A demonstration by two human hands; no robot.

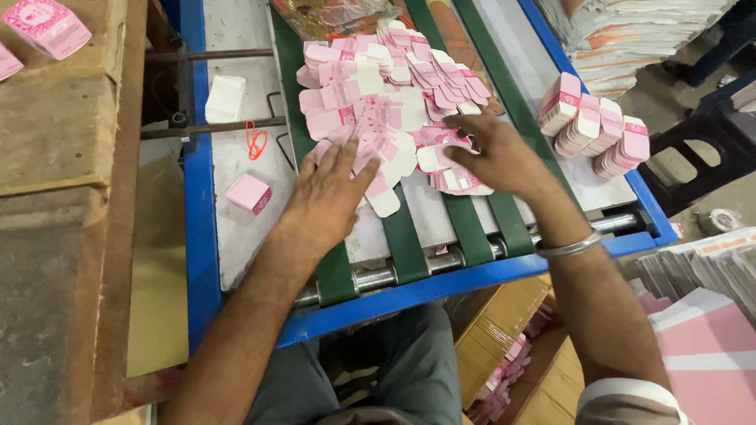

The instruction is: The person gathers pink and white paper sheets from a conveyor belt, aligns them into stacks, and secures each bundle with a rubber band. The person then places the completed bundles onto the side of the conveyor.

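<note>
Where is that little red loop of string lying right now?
In the head view, the thin red string loop lies on the grey metal table to the left of the green conveyor belts, above the small folded pink carton box.

A big heap of flat pink and white paper box cutouts [386,86] lies on the green belts, spread like fallen cards from 12 o'clock down to the middle. Many overlap. One white piece [383,201] pokes out at the heap's 6 o'clock edge, lying flat.
</note>
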